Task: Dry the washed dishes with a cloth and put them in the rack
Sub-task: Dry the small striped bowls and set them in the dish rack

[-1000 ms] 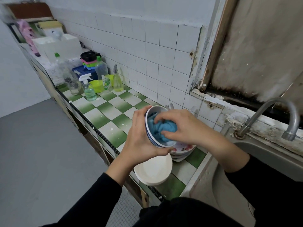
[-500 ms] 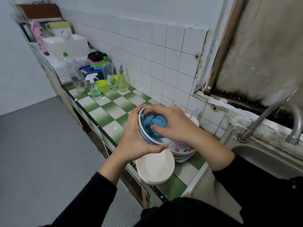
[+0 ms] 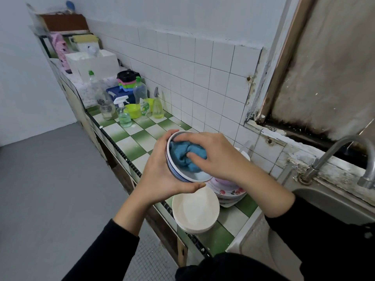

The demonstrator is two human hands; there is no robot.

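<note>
My left hand [image 3: 162, 175] grips a white bowl with blue rim lines [image 3: 183, 176] from outside, tilted toward me above the counter. My right hand [image 3: 215, 157] presses a bunched blue cloth [image 3: 182, 157] into the bowl, fingers curled on it. Below stand stacked white bowls [image 3: 194, 211] at the counter's front edge. Behind them lies a pile of flowered plates [image 3: 231, 192] with another bowl on top, partly hidden by my right arm. No rack shows.
The green-and-white tiled counter [image 3: 129, 138] runs away to the left. Spray bottles, a soap bottle [image 3: 140, 94], a yellow-green tub [image 3: 133, 110] and a glass jar [image 3: 107, 112] crowd its far end. A steel sink [image 3: 328, 201] with a tap [image 3: 349, 155] is at the right.
The cloth has shifted round inside the bowl under my right hand, and the bowl has tilted a little. The camera has moved slightly; the dishes on the counter have stayed put.
</note>
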